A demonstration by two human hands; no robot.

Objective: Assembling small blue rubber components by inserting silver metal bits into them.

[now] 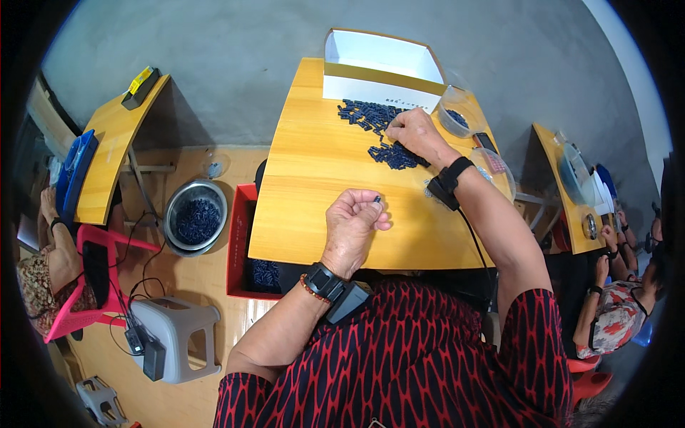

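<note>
Above the near part of the wooden table, my left hand [357, 220] pinches a small dark blue cylindrical piece [377, 200] between thumb and fingertips. Farther off, my right hand [417, 134] reaches down into a loose heap of dark blue cylindrical pieces [394, 155], its fingers bent together. Whatever lies between those fingertips is too small to make out. More of the same pieces [367, 114] spread along the front of a white box with a brown-gold rim [385, 87]. Right of my right hand stands a clear round tub [457, 121] with dark pieces inside.
A clear container with pink and blue bits [492, 167] sits by the table's right edge. Left of the table are a red box [241, 242], a metal basin of dark pieces [196, 214] and a grey stool [178, 335]. People work at side tables. A cable hangs from my right wrist.
</note>
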